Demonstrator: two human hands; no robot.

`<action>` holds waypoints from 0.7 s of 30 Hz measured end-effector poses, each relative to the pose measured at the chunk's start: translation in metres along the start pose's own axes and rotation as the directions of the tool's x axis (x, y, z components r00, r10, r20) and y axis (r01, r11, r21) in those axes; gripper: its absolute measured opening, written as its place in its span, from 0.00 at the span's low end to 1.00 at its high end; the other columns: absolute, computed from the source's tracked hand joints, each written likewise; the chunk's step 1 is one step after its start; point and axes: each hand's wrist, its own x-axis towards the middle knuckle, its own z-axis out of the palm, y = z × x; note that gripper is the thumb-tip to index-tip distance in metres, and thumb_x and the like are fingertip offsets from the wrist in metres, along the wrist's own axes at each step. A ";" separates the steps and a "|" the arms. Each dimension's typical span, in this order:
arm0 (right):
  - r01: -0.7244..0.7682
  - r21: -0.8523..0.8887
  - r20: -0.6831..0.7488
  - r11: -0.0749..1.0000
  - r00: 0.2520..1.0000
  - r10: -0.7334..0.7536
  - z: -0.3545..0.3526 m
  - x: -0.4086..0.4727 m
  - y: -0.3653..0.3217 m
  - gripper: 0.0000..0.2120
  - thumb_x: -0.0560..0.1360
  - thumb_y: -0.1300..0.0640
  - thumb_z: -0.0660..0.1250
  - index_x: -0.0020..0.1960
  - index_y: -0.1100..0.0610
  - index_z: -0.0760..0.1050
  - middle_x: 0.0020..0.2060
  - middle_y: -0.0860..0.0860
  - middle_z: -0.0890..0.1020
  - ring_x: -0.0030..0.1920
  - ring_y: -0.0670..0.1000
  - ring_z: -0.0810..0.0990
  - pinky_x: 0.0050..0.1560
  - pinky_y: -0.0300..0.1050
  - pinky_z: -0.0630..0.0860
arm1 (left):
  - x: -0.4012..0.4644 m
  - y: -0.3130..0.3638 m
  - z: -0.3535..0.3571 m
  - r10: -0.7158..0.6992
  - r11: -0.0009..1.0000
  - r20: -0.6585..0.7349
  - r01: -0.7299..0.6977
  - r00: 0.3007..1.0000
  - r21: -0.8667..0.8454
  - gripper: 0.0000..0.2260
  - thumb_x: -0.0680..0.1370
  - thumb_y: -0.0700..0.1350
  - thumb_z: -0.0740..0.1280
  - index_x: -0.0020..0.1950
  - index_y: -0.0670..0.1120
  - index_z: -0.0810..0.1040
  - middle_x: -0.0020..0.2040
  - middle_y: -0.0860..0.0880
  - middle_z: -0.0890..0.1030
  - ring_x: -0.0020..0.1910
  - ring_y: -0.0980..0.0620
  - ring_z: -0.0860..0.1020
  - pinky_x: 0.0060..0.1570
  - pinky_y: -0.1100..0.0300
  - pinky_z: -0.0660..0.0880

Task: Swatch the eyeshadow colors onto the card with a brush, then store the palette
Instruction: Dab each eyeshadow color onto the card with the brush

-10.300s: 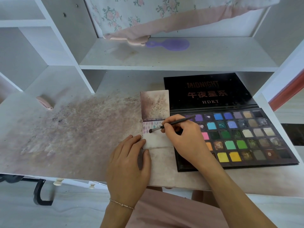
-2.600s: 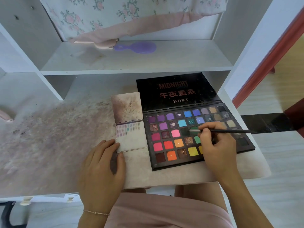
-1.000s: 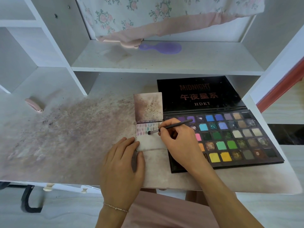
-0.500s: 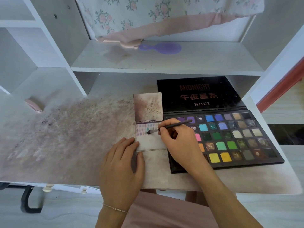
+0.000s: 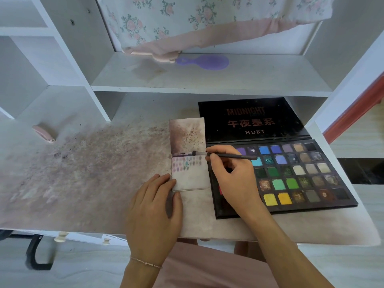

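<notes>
We are pinching the thin, light brush (image 5: 225,155) mid-handle in our right hand (image 5: 232,179), tip over the card (image 5: 192,179). Our left hand (image 5: 153,210), fingers spread flat, is pressing the card's near-left corner since it likely slides. The palette (image 5: 291,179) right of the card is looking stiff with crumbly pans; we are judging its edges the best hold.

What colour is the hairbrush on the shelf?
Purple; the hairbrush shows clearly in the head view, lying on the shelf.

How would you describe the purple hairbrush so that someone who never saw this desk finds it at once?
Start from the open eyeshadow palette on the white desk and look straight up to the shelf above it. There, beside the hem of the floral cloth, lies the purple hairbrush, flat on the board. It is the only purple thing on that shelf; the item touching its handle is pale pink.
</notes>
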 end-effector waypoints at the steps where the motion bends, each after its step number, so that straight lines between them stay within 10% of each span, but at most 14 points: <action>1: 0.002 0.008 -0.008 1.000 1.000 -0.002 -0.001 -0.001 0.000 0.09 0.75 0.63 0.62 0.48 0.51 0.76 0.42 0.43 0.80 0.44 0.42 0.78 0.42 0.30 0.75 | 0.000 0.000 0.000 -0.002 1.000 0.002 0.002 1.000 0.000 0.16 0.74 0.50 0.58 0.52 0.44 0.81 0.54 0.49 0.81 0.56 0.48 0.78 0.56 0.52 0.74; 21: -0.025 -0.163 -0.331 0.986 0.943 -0.030 -0.103 -0.036 0.022 0.16 0.77 0.63 0.59 0.42 0.41 0.68 0.34 0.42 0.76 0.37 0.37 0.78 0.30 0.35 0.76 | 0.001 0.015 0.006 -0.122 0.993 -0.030 0.122 0.992 -0.005 0.17 0.72 0.51 0.58 0.49 0.42 0.79 0.53 0.45 0.81 0.53 0.43 0.78 0.54 0.47 0.74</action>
